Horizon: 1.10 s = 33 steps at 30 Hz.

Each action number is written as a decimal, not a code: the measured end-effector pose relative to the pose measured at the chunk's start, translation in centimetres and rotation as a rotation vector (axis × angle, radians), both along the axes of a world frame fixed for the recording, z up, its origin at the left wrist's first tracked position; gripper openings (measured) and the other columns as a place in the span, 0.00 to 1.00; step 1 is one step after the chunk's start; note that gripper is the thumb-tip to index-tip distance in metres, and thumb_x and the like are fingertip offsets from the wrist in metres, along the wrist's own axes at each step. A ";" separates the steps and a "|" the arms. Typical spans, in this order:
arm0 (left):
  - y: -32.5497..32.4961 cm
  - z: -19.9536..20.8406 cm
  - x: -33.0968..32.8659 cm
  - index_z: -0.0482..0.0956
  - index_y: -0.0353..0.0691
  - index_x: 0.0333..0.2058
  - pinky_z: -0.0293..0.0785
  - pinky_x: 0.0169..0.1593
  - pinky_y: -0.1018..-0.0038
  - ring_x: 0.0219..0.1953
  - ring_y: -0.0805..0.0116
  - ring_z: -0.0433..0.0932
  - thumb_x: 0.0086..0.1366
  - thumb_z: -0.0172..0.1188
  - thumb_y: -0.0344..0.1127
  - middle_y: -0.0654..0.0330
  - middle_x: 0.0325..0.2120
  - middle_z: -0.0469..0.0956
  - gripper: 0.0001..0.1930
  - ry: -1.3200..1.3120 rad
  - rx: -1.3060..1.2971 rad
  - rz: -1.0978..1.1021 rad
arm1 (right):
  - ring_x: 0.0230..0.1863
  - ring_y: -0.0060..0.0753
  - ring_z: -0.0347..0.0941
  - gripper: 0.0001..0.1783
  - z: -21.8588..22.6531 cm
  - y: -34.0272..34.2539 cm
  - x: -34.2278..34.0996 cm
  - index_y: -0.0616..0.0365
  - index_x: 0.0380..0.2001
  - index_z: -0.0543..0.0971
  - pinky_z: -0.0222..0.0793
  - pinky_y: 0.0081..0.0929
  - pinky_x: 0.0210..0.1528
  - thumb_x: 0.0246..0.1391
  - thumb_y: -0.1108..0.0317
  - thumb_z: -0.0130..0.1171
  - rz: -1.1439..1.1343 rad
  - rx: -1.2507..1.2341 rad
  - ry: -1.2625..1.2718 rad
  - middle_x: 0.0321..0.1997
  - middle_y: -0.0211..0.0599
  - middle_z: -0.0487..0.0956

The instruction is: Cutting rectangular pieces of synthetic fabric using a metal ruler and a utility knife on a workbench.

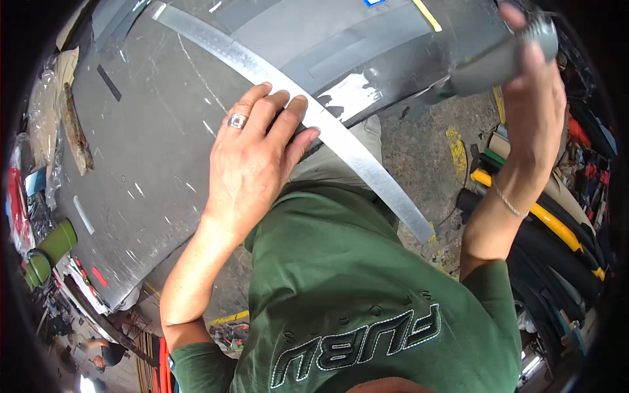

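A long, narrow, flat strip of silver-coloured metal (363, 164) is found laid diagonally across a dark, scratched work table (151, 164). Its long axis is directed from the far left of the table top toward the near right; the table edge is crossed, and the near end is left overhanging the floor, to the right of the wearer's torso.

The strip is contacted by the left hand (246, 157), on which a silver ring (238, 121) is worn. Bent fingertips are laid on the upper face on the table side of the edge crossing, and the thumb is placed at the near margin. The strip is not wrapped by the fingers; they are spread and rested from above. From the left palm, the strip is located forward and to the right.

The right hand (540, 111) is raised well apart from the strip, to its right. A blurred, dark grey, elongated object with a paler ribbed end (488, 65) is overlapped by the right fingers; whether it is gripped cannot be told.

Smooth grey sheet material (370, 49) is noted on the far side of the strip; whether it is continued beneath the metal cannot be determined. The left hand is judged the nearer.
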<state>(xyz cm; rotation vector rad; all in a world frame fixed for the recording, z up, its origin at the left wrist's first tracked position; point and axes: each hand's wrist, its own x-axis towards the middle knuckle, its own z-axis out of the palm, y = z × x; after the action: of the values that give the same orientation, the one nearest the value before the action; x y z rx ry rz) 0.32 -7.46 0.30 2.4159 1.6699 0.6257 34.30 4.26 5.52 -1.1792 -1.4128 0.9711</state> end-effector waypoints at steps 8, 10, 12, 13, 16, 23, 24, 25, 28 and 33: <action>0.1 0.5 0.3 0.83 0.43 0.52 0.76 0.60 0.56 0.61 0.51 0.76 0.63 0.72 0.39 0.58 0.50 0.80 0.20 -0.023 -0.021 -0.024 | 0.50 0.46 0.85 0.17 -8.1 -10.5 2.3 0.65 0.54 0.74 0.87 0.33 0.51 0.64 0.75 0.63 -0.113 -0.430 0.782 0.52 0.54 0.82; 0.7 0.8 0.6 0.83 0.44 0.54 0.74 0.64 0.56 0.62 0.50 0.76 0.64 0.70 0.38 0.57 0.52 0.80 0.20 0.012 -0.002 -0.101 | 0.58 0.50 0.80 0.19 -9.6 -12.1 1.6 0.66 0.57 0.75 0.84 0.36 0.58 0.65 0.75 0.61 0.044 -0.525 1.166 0.58 0.52 0.80; 1.1 1.2 0.5 0.83 0.44 0.55 0.73 0.65 0.56 0.62 0.50 0.76 0.65 0.69 0.38 0.57 0.53 0.80 0.20 0.022 0.000 -0.134 | 0.59 0.53 0.79 0.21 -10.1 -13.0 0.9 0.71 0.56 0.74 0.86 0.36 0.55 0.64 0.73 0.63 0.221 -0.565 1.170 0.54 0.52 0.80; 1.5 1.3 0.1 0.83 0.44 0.55 0.73 0.65 0.56 0.61 0.50 0.76 0.64 0.70 0.37 0.56 0.53 0.80 0.20 0.022 -0.042 -0.164 | 0.54 0.50 0.81 0.21 -9.2 -13.0 -0.3 0.70 0.55 0.75 0.85 0.36 0.52 0.62 0.72 0.65 0.283 -0.571 1.144 0.49 0.48 0.80; 3.1 1.6 -1.0 0.83 0.43 0.54 0.76 0.62 0.57 0.59 0.51 0.77 0.64 0.70 0.39 0.55 0.53 0.78 0.20 -0.026 -0.058 -0.204 | 0.42 0.41 0.80 0.20 -6.2 -13.2 -2.6 0.66 0.51 0.76 0.82 0.33 0.44 0.59 0.69 0.68 0.302 -0.637 1.082 0.39 0.39 0.77; 8.4 0.8 -5.6 0.73 0.36 0.60 0.72 0.64 0.56 0.63 0.43 0.73 0.72 0.63 0.45 0.46 0.62 0.72 0.25 -0.028 -0.026 0.001 | 0.26 0.20 0.60 0.21 -6.3 -15.4 -4.5 0.58 0.26 0.71 0.54 0.25 0.29 0.55 0.62 0.75 0.229 -0.406 -0.285 0.24 0.27 0.66; 9.0 0.1 -6.3 0.73 0.36 0.60 0.72 0.64 0.56 0.63 0.43 0.73 0.72 0.63 0.45 0.46 0.62 0.72 0.25 -0.027 -0.018 0.007 | 0.25 0.21 0.63 0.19 -6.3 -16.4 -5.6 0.59 0.30 0.73 0.58 0.25 0.29 0.55 0.62 0.75 0.215 -0.472 -0.381 0.25 0.30 0.69; 9.6 -0.3 -6.7 0.71 0.35 0.61 0.71 0.65 0.56 0.64 0.43 0.72 0.73 0.62 0.44 0.46 0.62 0.71 0.25 -0.061 -0.021 0.000 | 0.27 0.21 0.67 0.17 -6.5 -17.3 -6.9 0.59 0.36 0.75 0.62 0.25 0.31 0.55 0.65 0.75 0.191 -0.404 -0.295 0.26 0.32 0.73; 9.8 -0.3 -7.1 0.68 0.34 0.63 0.68 0.68 0.57 0.66 0.44 0.70 0.75 0.58 0.42 0.46 0.64 0.71 0.25 -0.076 -0.042 0.007 | 0.35 0.19 0.78 0.22 -6.8 -18.9 -8.0 0.57 0.50 0.76 0.72 0.23 0.37 0.54 0.74 0.74 0.178 -0.331 -0.236 0.31 0.38 0.83; 6.3 0.6 -7.5 0.71 0.35 0.60 0.62 0.72 0.52 0.66 0.45 0.71 0.74 0.59 0.44 0.46 0.62 0.73 0.24 0.190 -0.039 0.047 | 0.38 0.20 0.81 0.23 -9.2 -18.9 -4.6 0.58 0.53 0.78 0.73 0.21 0.39 0.54 0.78 0.72 0.043 -0.075 -0.311 0.40 0.37 0.85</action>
<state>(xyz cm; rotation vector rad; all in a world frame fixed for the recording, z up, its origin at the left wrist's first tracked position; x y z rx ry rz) -7.15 -1.20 0.87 2.4837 1.7957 0.3751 29.74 -14.68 -3.69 -1.4060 -1.6633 0.9043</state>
